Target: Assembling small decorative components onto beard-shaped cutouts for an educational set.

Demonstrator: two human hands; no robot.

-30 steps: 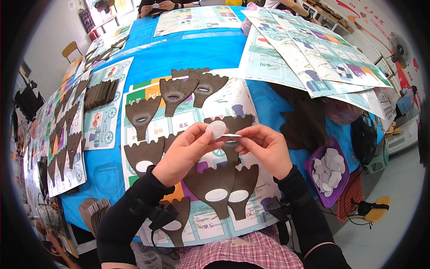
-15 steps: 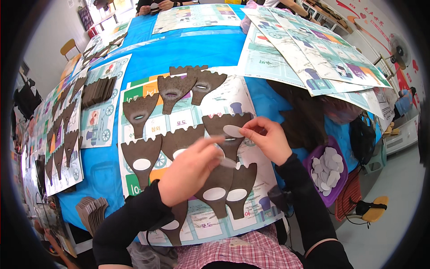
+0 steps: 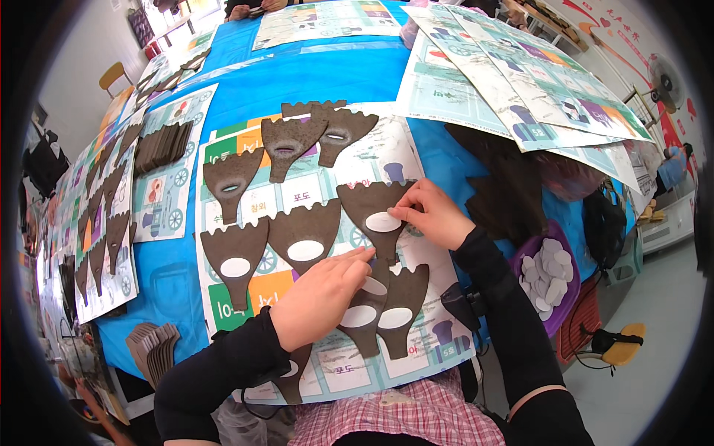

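My right hand (image 3: 435, 214) pinches the edge of a white oval piece (image 3: 383, 221), which lies over the middle of a dark brown, scallop-topped felt-like piece (image 3: 376, 195). My left hand (image 3: 320, 297) hovers just lower left, fingers together, with a second white oval (image 3: 374, 285) sticking out beneath them. Around my hands lie similar brown pieces bearing white ovals, such as one at the left (image 3: 236, 245), one in the middle (image 3: 306, 223) and one nearer me (image 3: 405, 293). Farther off, brown pieces (image 3: 232, 175) show only a pale-ringed slit.
Printed sheets (image 3: 327, 364) lie under the pieces on a blue-covered table (image 3: 297, 82). A purple basket (image 3: 563, 316) of white ovals stands at the right. Brown stacks (image 3: 162, 147) sit at the left, with another (image 3: 152, 349) at the near edge. Another person's hands (image 3: 256, 9) show across the table.
My right hand has lowered its white oval onto the brown piece. My left hand has moved slightly down and back, its oval going with it; the middle brown piece's oval is now uncovered.
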